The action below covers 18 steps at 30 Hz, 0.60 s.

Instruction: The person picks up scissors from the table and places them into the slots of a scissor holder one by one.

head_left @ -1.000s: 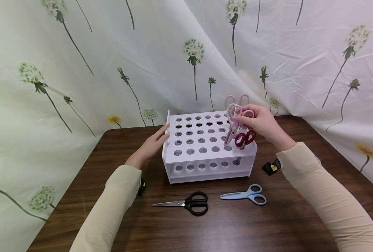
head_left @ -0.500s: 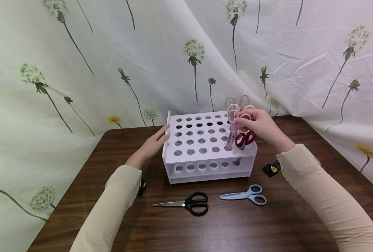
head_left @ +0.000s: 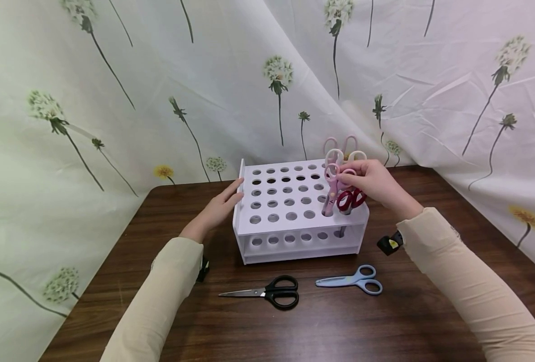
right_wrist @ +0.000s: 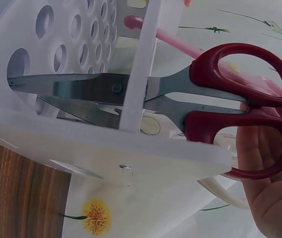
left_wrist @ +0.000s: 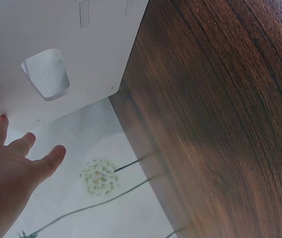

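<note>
A rack [head_left: 278, 228] stands toward the far edge of the desk [head_left: 317, 329], a person's hands at both its sides. The right hand [head_left: 375, 182], thumb and fingers drawn together, pinches the pink scissors [head_left: 332, 192] by the handle; their blades point down into a near-row hole, beside the near right corner. That corner's hole carries the red scissors [right_wrist: 202, 79]. White scissors [head_left: 335, 150] and a second pink pair [head_left: 350, 137] stand behind, toward the far right corner. The left hand [head_left: 216, 207], fingers extended, grips nothing and rests against the rack's left edge. Off the near edge, black scissors [head_left: 268, 290] and blue scissors [head_left: 352, 280] lie on the desk.
</note>
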Motion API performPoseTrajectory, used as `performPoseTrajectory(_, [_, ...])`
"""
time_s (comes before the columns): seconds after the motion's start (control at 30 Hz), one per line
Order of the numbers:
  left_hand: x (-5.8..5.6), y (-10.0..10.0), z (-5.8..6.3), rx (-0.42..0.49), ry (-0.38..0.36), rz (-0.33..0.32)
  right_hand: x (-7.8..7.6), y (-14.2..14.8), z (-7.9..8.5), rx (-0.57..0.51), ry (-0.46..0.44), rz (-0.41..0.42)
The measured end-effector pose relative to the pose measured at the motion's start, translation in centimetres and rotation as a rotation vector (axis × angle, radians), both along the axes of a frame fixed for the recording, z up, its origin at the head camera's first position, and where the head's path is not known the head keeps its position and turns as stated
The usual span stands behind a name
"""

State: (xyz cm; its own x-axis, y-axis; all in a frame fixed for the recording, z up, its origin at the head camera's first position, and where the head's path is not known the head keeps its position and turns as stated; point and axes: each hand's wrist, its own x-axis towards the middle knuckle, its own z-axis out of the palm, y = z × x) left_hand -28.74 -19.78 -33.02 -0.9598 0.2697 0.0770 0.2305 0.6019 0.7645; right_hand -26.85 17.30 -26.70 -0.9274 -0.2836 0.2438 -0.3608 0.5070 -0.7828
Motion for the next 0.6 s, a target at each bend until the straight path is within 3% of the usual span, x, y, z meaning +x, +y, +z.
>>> performPoseTrajectory(0.6, [0.09, 0.03, 0.02, -0.004, 0.002, 0.003, -0.21, -0.07, -0.50, 0.048, -0.042, 0.026])
